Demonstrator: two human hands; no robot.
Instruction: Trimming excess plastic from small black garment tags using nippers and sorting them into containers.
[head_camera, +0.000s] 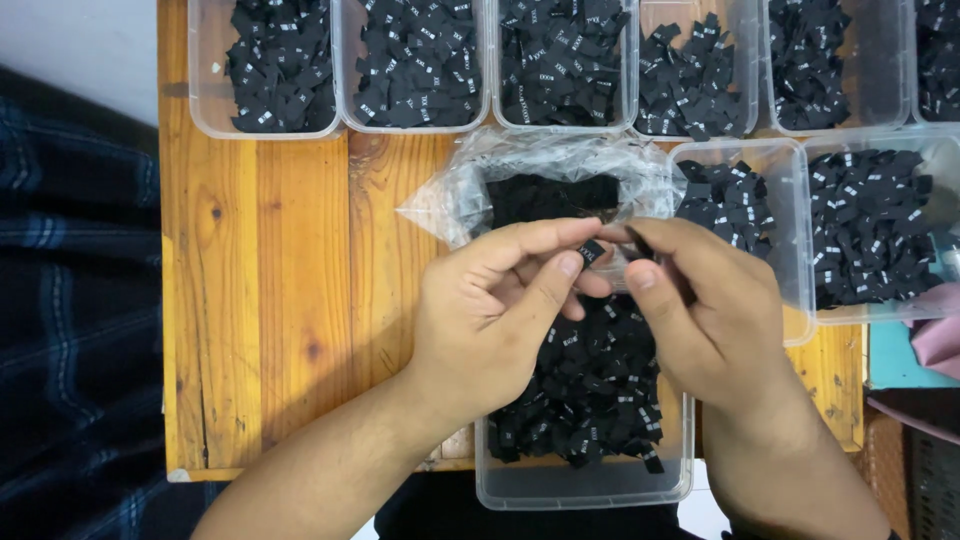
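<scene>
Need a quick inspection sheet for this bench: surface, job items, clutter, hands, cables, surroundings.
Surface: orange wooden slatted table, bare on its left part.
Job's things: small black fabric label pinched between both hands; clear plastic tub of black labels beneath them.
Clutter: crumpled clear plastic bag holding black labels; more clear tubs of labels along the back and right.
Grippers: left hand and right hand, fingertips meeting on the label.
Cables: nothing seen.
Surroundings: dark plaid cloth at left.
</scene>
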